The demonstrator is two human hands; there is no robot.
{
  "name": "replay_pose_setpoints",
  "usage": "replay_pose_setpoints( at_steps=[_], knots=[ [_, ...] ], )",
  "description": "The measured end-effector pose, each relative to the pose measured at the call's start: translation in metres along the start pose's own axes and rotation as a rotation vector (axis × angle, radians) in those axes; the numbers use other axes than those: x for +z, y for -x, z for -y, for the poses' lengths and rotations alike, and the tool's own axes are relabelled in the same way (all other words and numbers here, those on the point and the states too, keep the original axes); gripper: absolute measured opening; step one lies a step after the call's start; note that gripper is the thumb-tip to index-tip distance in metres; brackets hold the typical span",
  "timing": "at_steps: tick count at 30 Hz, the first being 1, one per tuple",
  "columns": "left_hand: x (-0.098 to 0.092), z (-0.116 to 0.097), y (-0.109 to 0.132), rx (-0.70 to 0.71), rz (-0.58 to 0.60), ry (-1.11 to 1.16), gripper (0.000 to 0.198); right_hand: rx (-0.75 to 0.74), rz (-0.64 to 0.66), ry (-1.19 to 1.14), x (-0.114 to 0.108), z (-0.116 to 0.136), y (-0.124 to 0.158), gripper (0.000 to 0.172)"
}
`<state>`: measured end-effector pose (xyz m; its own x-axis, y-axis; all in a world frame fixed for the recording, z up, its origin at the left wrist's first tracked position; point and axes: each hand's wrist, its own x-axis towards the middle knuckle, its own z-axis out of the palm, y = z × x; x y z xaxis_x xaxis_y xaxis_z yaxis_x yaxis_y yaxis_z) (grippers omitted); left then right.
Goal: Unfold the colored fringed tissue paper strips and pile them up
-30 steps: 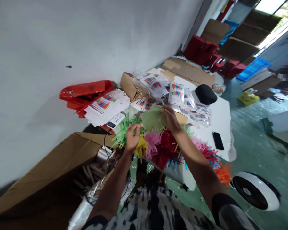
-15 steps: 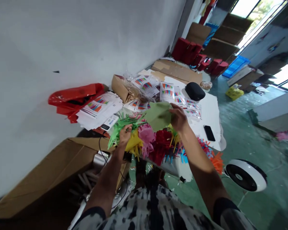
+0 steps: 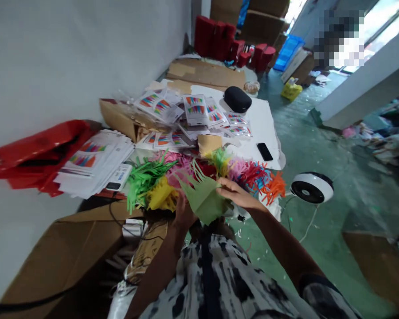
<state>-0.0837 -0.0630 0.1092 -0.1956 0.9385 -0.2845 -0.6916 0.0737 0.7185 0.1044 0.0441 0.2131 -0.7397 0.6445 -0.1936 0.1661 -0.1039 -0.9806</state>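
Observation:
A pale green sheet of fringed tissue paper (image 3: 204, 199) hangs in front of my body, its cut strips pointing up and away. The fingers of my right hand (image 3: 234, 193) pinch its right edge. My left hand (image 3: 184, 210) is closed at its left edge, with some fingertips hidden by the sheet. Just beyond lie bunches of fringed tissue paper: a bright green one (image 3: 146, 175), a yellow one (image 3: 162, 194), pink and red ones behind the sheet, and an orange one (image 3: 274, 185) at the right end.
Printed cards (image 3: 91, 159) lie beside a red plastic bag (image 3: 36, 148). Several packaged cards (image 3: 195, 110), a black case (image 3: 237, 99) and a phone (image 3: 264, 151) rest on the table. A large cardboard box (image 3: 63, 248) stands at left, a white-and-black fan (image 3: 311, 188) at right.
The green sheet has come down from over the table towards my body. My left hand has left the bright green bunch and moved to the sheet's left edge. The view has shifted.

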Motion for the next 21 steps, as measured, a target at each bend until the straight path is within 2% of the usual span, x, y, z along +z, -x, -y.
replay_pose_setpoints(
  at_steps=[4, 8, 11, 13, 16, 21],
  knots=[
    [0.018, 0.011, -0.017, -0.175, 0.036, 0.210, 0.062, 0.262, -0.076, -0.313, -0.003, -0.060, 0.038, 0.048],
    [0.041, 0.031, -0.026, -0.362, 0.041, 0.353, 0.048, 0.449, -0.005, -0.565, 0.017, -0.120, 0.074, 0.055],
    [0.052, 0.045, -0.031, -0.482, 0.026, 0.387, 0.044, 0.497, 0.002, -0.654, 0.036, -0.155, 0.092, 0.057],
    [0.057, 0.050, -0.036, -0.513, -0.013, 0.407, 0.045, 0.492, -0.036, -0.689, 0.038, -0.169, 0.100, 0.058],
    [0.059, 0.053, -0.047, -0.489, -0.073, 0.394, 0.037, 0.482, -0.109, -0.687, 0.016, -0.177, 0.110, 0.057],
    [0.046, 0.059, -0.062, -0.359, -0.085, 0.209, 0.027, 0.488, -0.213, -0.538, -0.051, -0.168, 0.120, 0.052]
  ],
)
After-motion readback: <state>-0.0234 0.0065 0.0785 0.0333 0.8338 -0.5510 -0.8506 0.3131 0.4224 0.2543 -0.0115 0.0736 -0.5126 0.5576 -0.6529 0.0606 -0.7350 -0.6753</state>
